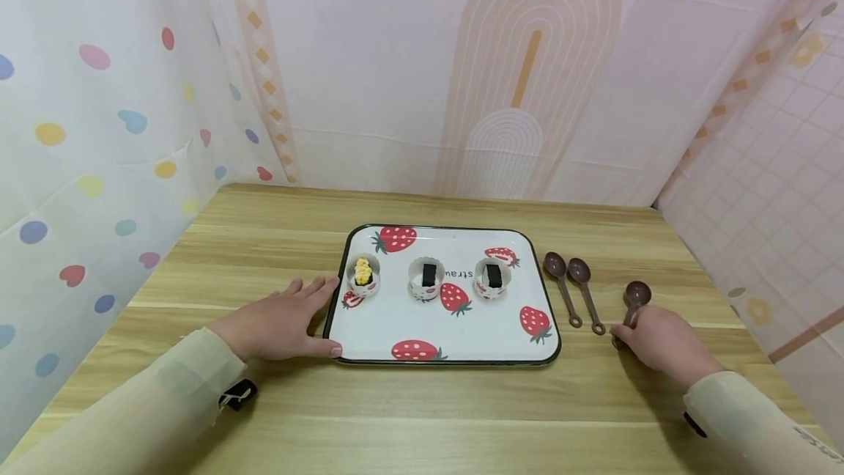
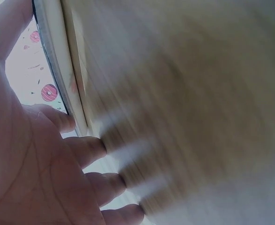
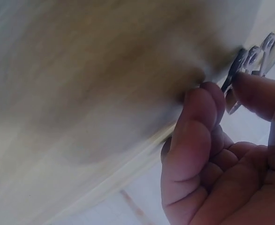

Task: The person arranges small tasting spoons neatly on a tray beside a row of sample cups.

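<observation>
My right hand (image 1: pixel 666 343) pinches the handle of a brown measuring spoon (image 1: pixel 637 292) on the table at the right; in the right wrist view the thumb presses the handle, with the other fingers curled. Two more brown spoons, one nearer the tray (image 1: pixel 555 265) and one beside it (image 1: pixel 579 271), lie to its left. My left hand (image 1: pixel 280 322) rests with straight fingers at the left edge of a white strawberry-print tray (image 1: pixel 376 339). On the tray stand three small paper cups, holding a yellow-topped sushi piece (image 1: pixel 363 272) and two black-wrapped pieces, a middle one (image 1: pixel 429 275) and a right one (image 1: pixel 494 276).
The wooden table (image 1: pixel 409 416) runs back to a pink patterned curtain (image 1: pixel 369 79). A dotted curtain (image 1: pixel 119 189) hangs on the left, and a checked one (image 1: pixel 785 189) on the right. Table surface lies between the tray and the front.
</observation>
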A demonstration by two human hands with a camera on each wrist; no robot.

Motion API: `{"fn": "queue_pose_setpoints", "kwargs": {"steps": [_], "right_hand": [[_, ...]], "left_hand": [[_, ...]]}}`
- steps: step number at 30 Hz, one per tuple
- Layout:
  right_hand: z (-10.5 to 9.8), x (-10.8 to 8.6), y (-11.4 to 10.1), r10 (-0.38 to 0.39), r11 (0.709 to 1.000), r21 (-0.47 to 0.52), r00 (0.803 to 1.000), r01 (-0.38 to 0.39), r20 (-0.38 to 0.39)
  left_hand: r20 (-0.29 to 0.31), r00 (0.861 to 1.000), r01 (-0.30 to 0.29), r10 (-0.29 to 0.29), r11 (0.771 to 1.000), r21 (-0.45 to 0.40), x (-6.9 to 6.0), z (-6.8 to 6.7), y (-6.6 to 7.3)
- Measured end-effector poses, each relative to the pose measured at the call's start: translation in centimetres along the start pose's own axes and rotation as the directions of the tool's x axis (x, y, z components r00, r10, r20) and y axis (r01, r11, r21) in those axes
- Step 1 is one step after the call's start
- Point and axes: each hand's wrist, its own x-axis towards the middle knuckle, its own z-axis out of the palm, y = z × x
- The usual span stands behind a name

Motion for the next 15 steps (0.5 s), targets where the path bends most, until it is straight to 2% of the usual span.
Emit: {"fn": "queue_pose_setpoints", "kwargs": {"steps": [15], "right_hand": [[-0.05, 0.03, 0.19, 0.0, 1.0, 0.004, 1.0, 0.0, 0.006]], "left_hand": [[-0.013, 1.0, -0.018, 0.018, 1.0, 0.002, -0.1, -0.14, 0.0]]}}
